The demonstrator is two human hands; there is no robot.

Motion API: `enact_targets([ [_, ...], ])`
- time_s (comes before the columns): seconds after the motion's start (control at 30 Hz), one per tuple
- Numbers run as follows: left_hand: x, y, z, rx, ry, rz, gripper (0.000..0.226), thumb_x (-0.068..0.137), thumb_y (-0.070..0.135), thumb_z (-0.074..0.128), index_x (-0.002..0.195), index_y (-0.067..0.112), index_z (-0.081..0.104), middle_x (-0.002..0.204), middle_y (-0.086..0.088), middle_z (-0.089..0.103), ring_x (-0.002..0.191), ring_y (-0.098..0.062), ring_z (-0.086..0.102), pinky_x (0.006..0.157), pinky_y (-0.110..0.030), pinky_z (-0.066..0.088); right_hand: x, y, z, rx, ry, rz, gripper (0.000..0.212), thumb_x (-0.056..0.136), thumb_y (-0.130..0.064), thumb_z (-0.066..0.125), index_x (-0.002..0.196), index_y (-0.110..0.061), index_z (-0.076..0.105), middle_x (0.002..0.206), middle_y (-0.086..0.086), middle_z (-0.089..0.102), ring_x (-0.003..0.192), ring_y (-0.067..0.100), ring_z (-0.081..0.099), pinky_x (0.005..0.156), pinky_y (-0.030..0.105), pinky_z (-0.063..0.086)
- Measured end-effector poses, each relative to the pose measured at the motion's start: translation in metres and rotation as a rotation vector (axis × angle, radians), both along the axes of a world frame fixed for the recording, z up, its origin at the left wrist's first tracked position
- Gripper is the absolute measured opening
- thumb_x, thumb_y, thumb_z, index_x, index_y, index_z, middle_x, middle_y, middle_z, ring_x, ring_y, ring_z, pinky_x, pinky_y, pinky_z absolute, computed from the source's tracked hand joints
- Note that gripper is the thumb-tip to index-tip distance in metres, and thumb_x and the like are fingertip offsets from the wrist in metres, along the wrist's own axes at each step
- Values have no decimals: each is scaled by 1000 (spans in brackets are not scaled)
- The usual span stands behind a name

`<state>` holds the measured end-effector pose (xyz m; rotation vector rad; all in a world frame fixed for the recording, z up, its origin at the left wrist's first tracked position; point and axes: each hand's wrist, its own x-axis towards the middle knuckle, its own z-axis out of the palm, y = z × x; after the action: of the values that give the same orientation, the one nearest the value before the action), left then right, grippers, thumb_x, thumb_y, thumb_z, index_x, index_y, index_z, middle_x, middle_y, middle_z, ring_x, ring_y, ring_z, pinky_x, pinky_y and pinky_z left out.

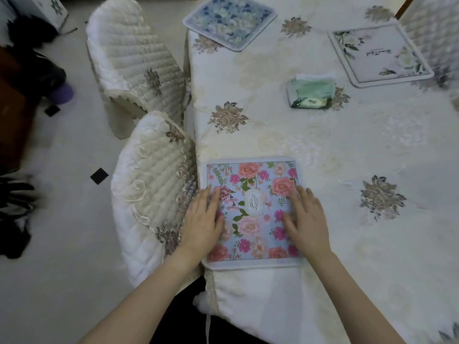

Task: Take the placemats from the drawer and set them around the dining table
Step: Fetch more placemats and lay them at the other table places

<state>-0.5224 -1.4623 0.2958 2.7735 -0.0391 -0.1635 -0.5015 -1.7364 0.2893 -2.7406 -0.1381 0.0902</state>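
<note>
A: Where is the pink placemat [250, 175]?

B: Near-left corner of the table [347, 157], at its edge. The left hand [205, 217] and right hand [306, 219] lie flat on it, fingers straight, gripping nothing; probably pressing it smooth and square. The blue placemat [229, 21] and white placemat [380, 55] sit far.

The cloth-covered table [335, 157] carries pink placemat [250, 212], blue placemat [229, 21], white placemat [380, 55] and a green tissue pack [311, 93]

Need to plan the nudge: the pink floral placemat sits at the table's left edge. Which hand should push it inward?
Probably left: the left hand lies flat on the placemat border there; the right hand rests further in.
</note>
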Motion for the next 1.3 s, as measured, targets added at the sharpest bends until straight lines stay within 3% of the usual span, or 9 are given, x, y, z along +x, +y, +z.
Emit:
enact_targets([
  [0.1,4,-23,-17,37,-48,-153,58,99,38,35,150,12,34,156,-15,32,146,-32,27,120,-47,17,3,12,-16,-76,34,85,57,98,-40,31,150,-18,37,156,9,35,147,28,25,121,46,14],
  [0.2,4,-32,-33,98,21,-208,58,99,42,26,149,13,34,155,-16,33,144,-34,30,119,-50,19,6,11,-27,-122,74,105,59,98,-41,26,152,-19,32,157,7,34,147,27,26,122,46,14],
  [0.47,59,-39,-20,36,-80,-111,55,100,33,38,150,9,34,154,-12,37,145,-29,30,120,-46,19,66,57,-15,-13,1,152,53,102,-34,36,152,-16,32,158,6,31,149,22,19,122,43,12],
  [0.63,119,-25,-30,79,-10,-86,56,101,33,41,151,8,30,157,-10,31,147,-29,24,122,-45,9,110,94,-33,-32,51,262,53,105,-34,32,154,-17,26,161,3,27,151,22,15,123,44,7],
  [0.8,113,-26,-35,119,-19,-17,56,99,36,36,147,7,38,150,-12,42,141,-31,35,119,-49,19,119,90,-39,-63,12,326,55,103,-39,24,153,-17,29,159,2,31,150,22,17,123,47,10],
  [1.0,100,-32,-51,124,-38,-107,56,103,33,26,153,9,25,161,-7,20,150,-26,11,122,-47,9,114,86,-51,-109,-13,370,59,102,-40,26,156,-16,20,162,3,21,151,21,11,123,44,6],
  [1.3,88,7,-56,123,-6,-18,62,103,38,25,155,9,9,163,-7,6,151,-16,2,123,-36,5,115,37,-50,-137,31,307,65,102,-47,21,157,-14,8,165,3,8,152,14,2,124,36,1],
])
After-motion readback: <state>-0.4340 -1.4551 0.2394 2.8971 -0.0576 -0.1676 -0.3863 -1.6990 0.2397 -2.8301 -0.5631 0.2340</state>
